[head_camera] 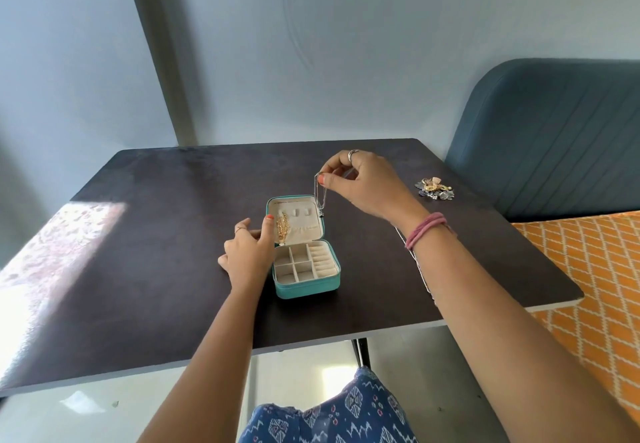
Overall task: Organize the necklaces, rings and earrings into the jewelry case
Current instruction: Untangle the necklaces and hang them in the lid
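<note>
Head view: silver necklace [321, 196] dangles over the open jewelry case [304, 262], pinched at its top by the right hand [363, 183]. Left hand [251, 250] grips the lid's left edge. Light, limp, tangle-prone chain; holding its top looks best.

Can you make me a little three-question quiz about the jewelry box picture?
1. True or false: the teal jewelry case is open.
2. What dangles from the right hand? A) silver necklace B) a spoon C) a watch
3. What does the left hand hold steady?

Key:
1. True.
2. A; its fingers pinch the chain above the lid.
3. The lid's left edge, beside the gold necklace hanging inside.
</note>
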Action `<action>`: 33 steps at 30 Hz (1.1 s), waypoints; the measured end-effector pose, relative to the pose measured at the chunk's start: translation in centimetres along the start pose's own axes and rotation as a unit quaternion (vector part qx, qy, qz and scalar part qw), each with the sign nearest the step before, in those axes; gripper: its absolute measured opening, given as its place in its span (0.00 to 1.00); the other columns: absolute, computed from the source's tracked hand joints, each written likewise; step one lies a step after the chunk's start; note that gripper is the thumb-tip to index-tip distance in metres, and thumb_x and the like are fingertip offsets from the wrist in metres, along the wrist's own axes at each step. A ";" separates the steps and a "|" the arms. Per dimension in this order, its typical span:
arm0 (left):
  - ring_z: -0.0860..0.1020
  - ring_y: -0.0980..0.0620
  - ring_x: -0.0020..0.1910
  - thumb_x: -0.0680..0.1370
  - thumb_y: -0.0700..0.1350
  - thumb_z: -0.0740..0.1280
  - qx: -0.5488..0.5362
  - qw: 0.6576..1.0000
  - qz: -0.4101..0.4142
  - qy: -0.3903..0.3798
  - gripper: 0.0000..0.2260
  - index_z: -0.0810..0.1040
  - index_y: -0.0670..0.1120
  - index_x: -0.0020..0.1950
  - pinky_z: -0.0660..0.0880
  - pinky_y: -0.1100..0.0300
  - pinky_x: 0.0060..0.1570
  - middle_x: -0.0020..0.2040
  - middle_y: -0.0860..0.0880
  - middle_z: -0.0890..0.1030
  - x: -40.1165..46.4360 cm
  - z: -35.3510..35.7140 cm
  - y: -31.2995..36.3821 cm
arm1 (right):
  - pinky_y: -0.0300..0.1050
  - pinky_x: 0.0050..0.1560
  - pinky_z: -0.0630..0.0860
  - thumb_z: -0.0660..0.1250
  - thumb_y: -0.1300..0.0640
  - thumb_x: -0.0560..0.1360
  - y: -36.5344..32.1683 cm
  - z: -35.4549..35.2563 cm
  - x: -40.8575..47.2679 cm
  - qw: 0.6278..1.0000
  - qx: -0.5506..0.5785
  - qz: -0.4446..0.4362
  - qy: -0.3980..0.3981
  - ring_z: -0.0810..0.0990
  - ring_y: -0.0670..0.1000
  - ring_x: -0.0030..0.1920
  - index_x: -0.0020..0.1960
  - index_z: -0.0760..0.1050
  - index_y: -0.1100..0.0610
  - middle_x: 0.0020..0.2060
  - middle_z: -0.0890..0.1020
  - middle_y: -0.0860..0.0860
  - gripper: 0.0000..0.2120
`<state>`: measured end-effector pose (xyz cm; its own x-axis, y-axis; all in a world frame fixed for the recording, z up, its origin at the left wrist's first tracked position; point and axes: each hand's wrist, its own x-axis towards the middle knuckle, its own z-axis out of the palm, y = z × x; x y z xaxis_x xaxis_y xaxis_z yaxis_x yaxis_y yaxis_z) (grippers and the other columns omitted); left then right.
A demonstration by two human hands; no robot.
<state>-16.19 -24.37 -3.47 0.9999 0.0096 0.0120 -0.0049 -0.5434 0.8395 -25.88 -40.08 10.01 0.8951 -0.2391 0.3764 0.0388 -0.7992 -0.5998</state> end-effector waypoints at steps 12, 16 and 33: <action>0.76 0.55 0.53 0.78 0.56 0.62 -0.044 0.998 0.046 0.016 0.16 0.75 0.53 0.63 0.58 0.52 0.61 0.48 0.60 0.82 -0.6 -0.1 -0.2 | 0.55 0.54 0.76 0.67 0.49 0.76 1.4 2.6 0.5 0.994 -0.100 -0.041 -0.011 0.75 0.45 0.43 0.45 0.79 0.46 0.44 0.76 0.46 0.03; 0.78 0.63 0.46 0.77 0.56 0.66 -0.118 0.991 0.061 0.003 0.10 0.77 0.58 0.56 0.69 0.50 0.64 0.43 0.65 0.79 -0.3 -0.1 -0.7 | 0.54 0.54 0.75 0.67 0.49 0.76 1.5 3.4 0.5 0.990 -0.130 -0.049 -0.018 0.75 0.45 0.45 0.46 0.80 0.47 0.46 0.76 0.47 0.04; 0.83 0.56 0.51 0.77 0.43 0.70 -0.315 0.939 0.112 -0.076 0.09 0.79 0.52 0.56 0.79 0.51 0.55 0.51 0.52 0.85 -0.7 -1.2 -1.5 | 0.48 0.43 0.67 0.75 0.52 0.69 1.9 8.5 1.3 0.930 -0.318 -0.110 0.146 0.75 0.53 0.42 0.41 0.84 0.52 0.42 0.75 0.50 0.04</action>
<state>-16.90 -22.55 -4.09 0.9630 -0.1922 0.1888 -0.1749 0.0874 0.9807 -20.89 -37.24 3.34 0.7345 -0.0961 0.6718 -0.1462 -0.9891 0.0184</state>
